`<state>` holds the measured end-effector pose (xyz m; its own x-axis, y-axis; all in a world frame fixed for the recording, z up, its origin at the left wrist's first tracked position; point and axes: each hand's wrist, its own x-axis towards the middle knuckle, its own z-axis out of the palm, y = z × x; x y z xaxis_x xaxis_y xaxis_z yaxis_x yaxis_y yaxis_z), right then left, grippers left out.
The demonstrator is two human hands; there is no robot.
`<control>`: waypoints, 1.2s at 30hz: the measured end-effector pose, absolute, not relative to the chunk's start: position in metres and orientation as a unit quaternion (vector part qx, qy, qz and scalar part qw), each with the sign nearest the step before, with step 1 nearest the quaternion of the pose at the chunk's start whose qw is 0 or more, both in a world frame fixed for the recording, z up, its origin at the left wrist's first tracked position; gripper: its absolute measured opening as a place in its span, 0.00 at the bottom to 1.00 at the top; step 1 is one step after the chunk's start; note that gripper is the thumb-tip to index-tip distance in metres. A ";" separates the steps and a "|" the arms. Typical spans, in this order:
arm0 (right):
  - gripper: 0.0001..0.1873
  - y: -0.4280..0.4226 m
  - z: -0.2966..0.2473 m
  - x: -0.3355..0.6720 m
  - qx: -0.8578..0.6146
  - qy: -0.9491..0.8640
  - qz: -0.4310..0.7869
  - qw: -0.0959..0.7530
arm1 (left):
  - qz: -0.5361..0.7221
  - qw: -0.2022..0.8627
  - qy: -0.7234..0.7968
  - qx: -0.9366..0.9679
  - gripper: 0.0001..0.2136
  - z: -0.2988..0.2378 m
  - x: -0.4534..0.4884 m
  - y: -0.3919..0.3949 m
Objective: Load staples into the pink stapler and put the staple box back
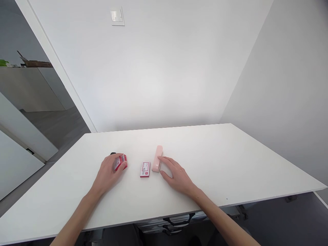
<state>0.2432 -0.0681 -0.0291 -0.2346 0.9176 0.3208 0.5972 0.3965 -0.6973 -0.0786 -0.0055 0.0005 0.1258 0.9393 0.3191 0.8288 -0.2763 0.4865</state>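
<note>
My left hand is closed round a small red-and-white box at the left of the table. Partly hidden behind that hand is a dark object, too little of it showing to name. Near the middle lies a flat red-and-white staple box, untouched by either hand. Just right of it a pink stapler lies lengthwise, pointing away from me. My right hand rests at the stapler's right side, thumb and fingers apart, a fingertip touching its top.
The white table reaches to a white wall bearing a light switch. A doorway opens at the left. Below the table's front edge are black handles on a silvery case. A tiny dark speck lies near the front edge.
</note>
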 end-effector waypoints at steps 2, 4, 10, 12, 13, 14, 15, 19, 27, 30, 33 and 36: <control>0.31 -0.068 -0.028 0.243 -0.501 -0.754 0.220 0.364 | 0.323 0.116 0.624 0.702 0.24 0.002 -0.086 -0.005; 0.31 -0.068 -0.028 0.242 -0.500 -0.754 0.219 0.365 | 0.365 0.097 0.640 0.669 0.25 0.004 -0.089 -0.005; 0.30 -0.067 -0.029 0.241 -0.502 -0.752 0.215 0.369 | 0.356 -0.018 0.476 0.804 0.14 0.005 -0.055 -0.023; 0.30 -0.067 -0.029 0.241 -0.502 -0.753 0.212 0.369 | 0.266 0.021 0.397 0.878 0.13 0.005 -0.033 -0.034; 0.30 -0.067 -0.029 0.241 -0.502 -0.752 0.210 0.371 | 0.230 0.035 0.369 0.900 0.14 0.005 -0.022 -0.039; 0.29 -0.067 -0.029 0.241 -0.501 -0.752 0.209 0.373 | 0.202 0.043 0.347 0.915 0.15 0.005 -0.012 -0.044; 0.29 -0.067 -0.029 0.241 -0.500 -0.752 0.208 0.375 | 0.185 0.046 0.332 0.924 0.15 0.005 -0.005 -0.046; 0.28 -0.067 -0.032 0.241 -0.504 -0.750 0.211 0.372 | 0.178 0.029 0.350 0.919 0.13 0.003 -0.001 -0.037; 0.13 -0.066 -0.037 0.238 -0.536 -0.729 0.218 0.367 | 0.175 -0.058 0.458 0.870 0.13 0.001 -0.062 0.005; 0.11 -0.068 -0.035 0.238 -0.539 -0.721 0.220 0.376 | 0.190 -0.070 0.493 0.846 0.13 -0.001 -0.086 0.008; 0.11 -0.069 -0.034 0.238 -0.541 -0.724 0.214 0.372 | 0.215 -0.100 0.512 0.826 0.13 -0.004 -0.105 0.007; 0.11 -0.068 -0.035 0.238 -0.542 -0.724 0.215 0.368 | 0.230 -0.126 0.512 0.818 0.14 -0.006 -0.109 0.000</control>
<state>0.2381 -0.0684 -0.0351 -0.1418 0.9435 0.2995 0.6276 0.3197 -0.7098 -0.1086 -0.0002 -0.0061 0.3694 0.7802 0.5048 0.8957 -0.4436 0.0301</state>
